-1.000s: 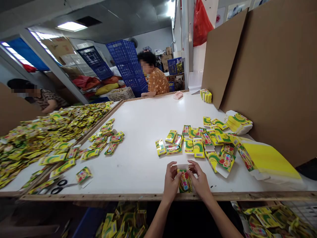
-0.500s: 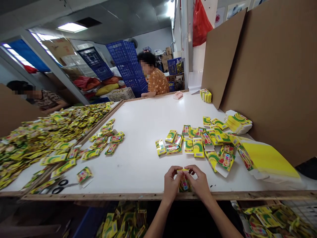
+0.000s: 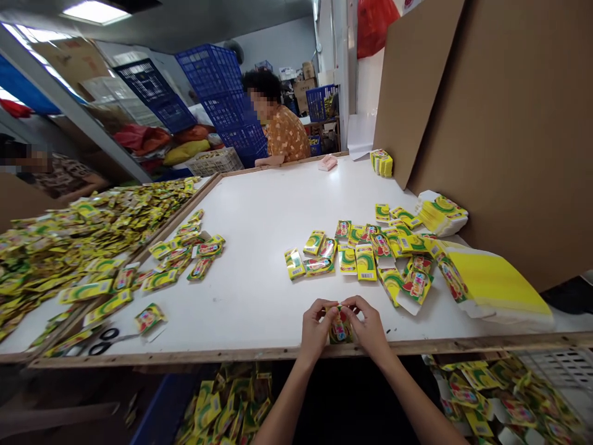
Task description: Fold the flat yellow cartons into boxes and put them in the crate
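You have the small carton pinched at its upper end between both hands, just inside the table's wooden front edge. Your left hand grips one side and your right hand the other, thumbs on the printed face, fingers curled behind, so the grip is narrow on each side. The face shows green and red with pale lettering running along its length; it looks like a brand word with an S and an M in it, but it is too small to read surely.

Ahead of you lies a loose group of yellow cartons. The nearest ones carry green and yellow curved shapes, and black barcodes show on some; others lie with the same lettered face up. To your right, beside a cardboard sheet, is a long slanted stack of flat cartons, its near end showing the printed design.

On your left, scissors with black handles lie near a single carton. Beyond the wooden divider spreads a large heap of cartons, their print too small to read.
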Action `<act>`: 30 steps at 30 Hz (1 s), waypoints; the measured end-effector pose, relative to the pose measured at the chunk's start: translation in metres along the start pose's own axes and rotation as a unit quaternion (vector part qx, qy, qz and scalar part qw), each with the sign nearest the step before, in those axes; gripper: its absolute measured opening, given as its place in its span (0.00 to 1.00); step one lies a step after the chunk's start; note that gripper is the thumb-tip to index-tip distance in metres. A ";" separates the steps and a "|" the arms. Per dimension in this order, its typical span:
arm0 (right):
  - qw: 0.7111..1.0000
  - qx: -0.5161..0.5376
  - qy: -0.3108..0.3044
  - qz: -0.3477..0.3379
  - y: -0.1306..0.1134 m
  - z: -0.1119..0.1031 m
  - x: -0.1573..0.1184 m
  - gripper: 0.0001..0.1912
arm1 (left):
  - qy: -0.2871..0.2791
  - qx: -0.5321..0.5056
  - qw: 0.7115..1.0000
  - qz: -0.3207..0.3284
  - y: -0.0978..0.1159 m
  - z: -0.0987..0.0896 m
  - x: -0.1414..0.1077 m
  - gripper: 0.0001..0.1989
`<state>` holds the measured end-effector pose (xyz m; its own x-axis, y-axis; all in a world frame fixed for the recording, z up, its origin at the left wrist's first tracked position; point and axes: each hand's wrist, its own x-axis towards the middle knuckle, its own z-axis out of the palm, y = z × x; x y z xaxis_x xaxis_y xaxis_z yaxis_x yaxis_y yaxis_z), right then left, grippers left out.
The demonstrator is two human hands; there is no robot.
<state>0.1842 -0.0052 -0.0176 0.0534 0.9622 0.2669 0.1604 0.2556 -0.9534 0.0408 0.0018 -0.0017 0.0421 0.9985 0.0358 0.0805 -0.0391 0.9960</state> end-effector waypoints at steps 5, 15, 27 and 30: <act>1.000 -0.019 -0.015 -0.002 0.003 -0.004 -0.002 0.10 | -0.029 0.008 1.000 -0.007 0.001 0.000 -0.004 0.13; 0.953 -0.293 0.030 -0.077 0.018 -0.029 0.008 0.11 | 0.161 0.109 0.979 -0.055 0.031 -0.096 -0.051 0.21; 0.888 -0.449 0.086 0.036 0.031 -0.022 0.076 0.21 | 0.245 0.277 0.929 -0.014 0.028 -0.130 -0.075 0.23; 0.946 -0.297 0.119 0.058 0.027 -0.030 0.068 0.20 | 0.171 0.210 0.963 0.009 0.022 -0.090 -0.057 0.18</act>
<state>0.2218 0.0640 -0.0214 0.3141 0.9138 0.2574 0.6618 -0.0164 -0.7495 -0.0495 -0.0521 0.0256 -0.2762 0.9494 0.1494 0.4806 0.0018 0.8769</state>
